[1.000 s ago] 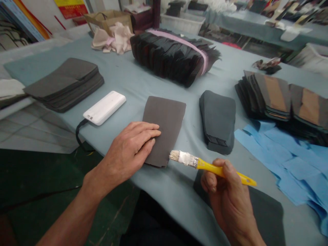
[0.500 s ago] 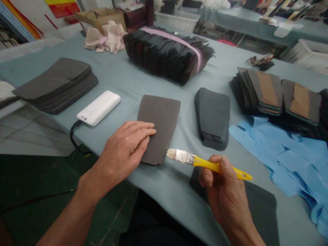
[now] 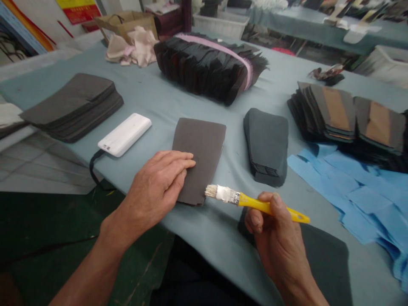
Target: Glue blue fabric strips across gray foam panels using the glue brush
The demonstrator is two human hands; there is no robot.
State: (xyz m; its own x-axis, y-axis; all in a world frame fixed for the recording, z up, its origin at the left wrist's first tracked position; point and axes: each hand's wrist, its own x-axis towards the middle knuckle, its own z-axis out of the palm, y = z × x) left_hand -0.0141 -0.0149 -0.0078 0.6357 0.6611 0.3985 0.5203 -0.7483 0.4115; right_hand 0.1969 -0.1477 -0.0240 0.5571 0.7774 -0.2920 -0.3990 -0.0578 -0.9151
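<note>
My left hand (image 3: 162, 180) lies flat, its fingers stretched over a dark grey-brown fabric panel (image 3: 200, 142) on the table. In my right hand (image 3: 276, 229) is a paintbrush (image 3: 251, 202) with a yellow handle, gripped between thumb and fingers. White residue coats its ferrule, and the pale bristles touch or nearly touch the panel's lower right edge. Partly hidden under my right hand and forearm lies a dark flat piece (image 3: 328, 255). To the right of the panel sits a neat stack of dark grey pieces (image 3: 267, 144).
A white power bank (image 3: 126, 135) with a black cable lies left of my left hand. Farther left is a dark panel stack (image 3: 73, 102). A strapped black bundle (image 3: 207, 68) sits behind. Blue sheets (image 3: 360, 195) and banded stacks (image 3: 338, 110) occupy the right side.
The brush and my right hand have shifted very slightly left, bringing the bristles closer to the panel's edge. My left hand keeps its place on the panel.
</note>
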